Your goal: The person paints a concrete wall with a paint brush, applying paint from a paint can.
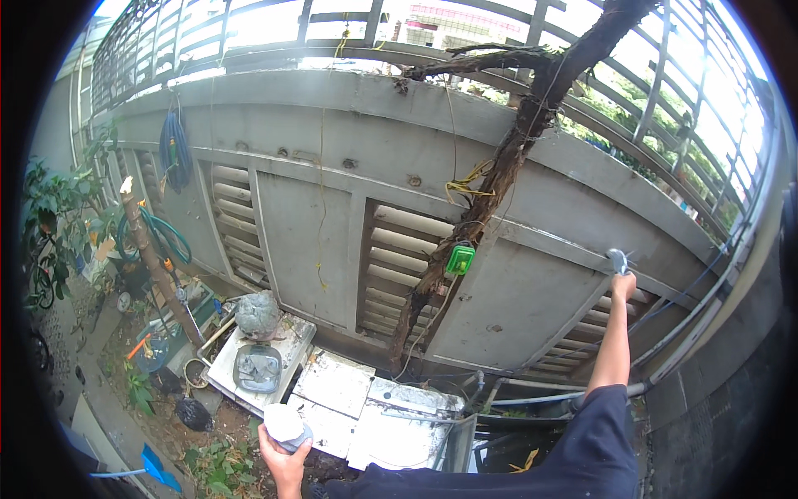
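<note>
Low in front of me, my left hand (284,467) is wrapped round a small grey container with a white round top or filling (283,422); which of the two I cannot make out. My right arm reaches far out to the right. At the grey wall (549,291), my right hand (623,287) grips a short grey-blue hand tool (618,261) whose pale end is at the ledge below the wall's upper band. That end is blurred, so its kind does not show.
A tree trunk (507,166) with a green box (460,260) leans before the wall. Metal railings (332,40) run above. White slabs (335,382) lie below, beside a grey basin (258,368) and a rounded grey bundle (258,316). Pipes (532,401) run at the lower right.
</note>
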`<state>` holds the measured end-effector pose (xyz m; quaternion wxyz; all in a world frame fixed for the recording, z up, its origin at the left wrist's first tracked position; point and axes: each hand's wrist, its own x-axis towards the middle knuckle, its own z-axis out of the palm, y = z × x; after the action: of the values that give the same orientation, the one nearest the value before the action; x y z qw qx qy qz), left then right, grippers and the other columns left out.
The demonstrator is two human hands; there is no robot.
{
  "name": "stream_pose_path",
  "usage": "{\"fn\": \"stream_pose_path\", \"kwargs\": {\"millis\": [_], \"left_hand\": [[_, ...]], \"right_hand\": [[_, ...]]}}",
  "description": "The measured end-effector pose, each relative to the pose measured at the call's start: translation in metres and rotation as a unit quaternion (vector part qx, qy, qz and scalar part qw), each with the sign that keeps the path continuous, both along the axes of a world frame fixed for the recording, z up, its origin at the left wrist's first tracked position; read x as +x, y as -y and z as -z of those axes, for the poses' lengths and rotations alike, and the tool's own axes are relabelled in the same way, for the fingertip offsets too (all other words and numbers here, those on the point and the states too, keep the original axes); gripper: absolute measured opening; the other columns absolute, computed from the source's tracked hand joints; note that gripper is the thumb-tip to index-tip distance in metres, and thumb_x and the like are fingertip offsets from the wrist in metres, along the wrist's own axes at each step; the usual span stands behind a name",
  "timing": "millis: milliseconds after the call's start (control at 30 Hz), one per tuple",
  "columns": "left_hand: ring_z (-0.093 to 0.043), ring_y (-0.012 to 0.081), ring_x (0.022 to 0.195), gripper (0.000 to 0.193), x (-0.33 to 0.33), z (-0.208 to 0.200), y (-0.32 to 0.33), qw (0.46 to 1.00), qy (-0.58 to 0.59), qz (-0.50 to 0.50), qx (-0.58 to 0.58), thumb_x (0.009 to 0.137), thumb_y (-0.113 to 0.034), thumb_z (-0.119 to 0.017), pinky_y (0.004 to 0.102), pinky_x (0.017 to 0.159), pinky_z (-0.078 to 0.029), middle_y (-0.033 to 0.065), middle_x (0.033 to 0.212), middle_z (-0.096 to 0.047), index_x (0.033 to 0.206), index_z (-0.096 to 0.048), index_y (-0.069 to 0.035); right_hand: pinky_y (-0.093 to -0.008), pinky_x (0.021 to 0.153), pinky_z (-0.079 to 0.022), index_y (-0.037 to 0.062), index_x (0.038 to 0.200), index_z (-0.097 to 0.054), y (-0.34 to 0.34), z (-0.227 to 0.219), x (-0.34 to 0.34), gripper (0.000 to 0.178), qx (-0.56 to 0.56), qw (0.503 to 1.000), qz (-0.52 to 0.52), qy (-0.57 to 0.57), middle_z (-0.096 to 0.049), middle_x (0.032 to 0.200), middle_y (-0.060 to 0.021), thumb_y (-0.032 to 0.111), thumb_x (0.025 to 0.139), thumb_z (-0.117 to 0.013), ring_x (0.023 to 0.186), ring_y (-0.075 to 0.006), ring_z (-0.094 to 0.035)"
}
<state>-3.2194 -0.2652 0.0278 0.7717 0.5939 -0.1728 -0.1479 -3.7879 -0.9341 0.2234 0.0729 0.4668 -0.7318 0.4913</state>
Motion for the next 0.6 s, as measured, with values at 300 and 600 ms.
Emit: {"fn": "stream_pose_path", "kwargs": {"millis": [300,600], "left_hand": [[-0.05,0.0297,0.134,0.108,-0.017,0.038,0.033,1.0,-0.029,0.01,0.005,0.068,0.003,-0.087,0.0443,0.115,-0.041,0.0215,0.145,-0.043,0.154,-0.021,0.008],[-0.046,0.0317,0.14,0.111,-0.04,0.026,0.103,0.996,0.017,0.072,-0.046,0.068,0.003,-0.082,0.0457,0.12,-0.033,0.0192,0.152,-0.043,0.16,-0.02,0.0]], "right_hand": [[-0.0525,0.08,-0.051,-0.005,0.11,-0.062,-0.04,-0.047,0.196,0.02,-0.147,0.973,-0.175,-0.032,-0.07,0.094,-0.0298,0.003,0.092,-0.061,0.095,-0.049,-0.068],[-0.0467,0.08,-0.052,-0.0016,0.11,-0.066,-0.093,-0.111,0.265,0.02,-0.045,0.898,-0.429,-0.087,-0.069,0.092,-0.0275,0.005,0.091,-0.064,0.09,-0.0443,-0.069]]}}
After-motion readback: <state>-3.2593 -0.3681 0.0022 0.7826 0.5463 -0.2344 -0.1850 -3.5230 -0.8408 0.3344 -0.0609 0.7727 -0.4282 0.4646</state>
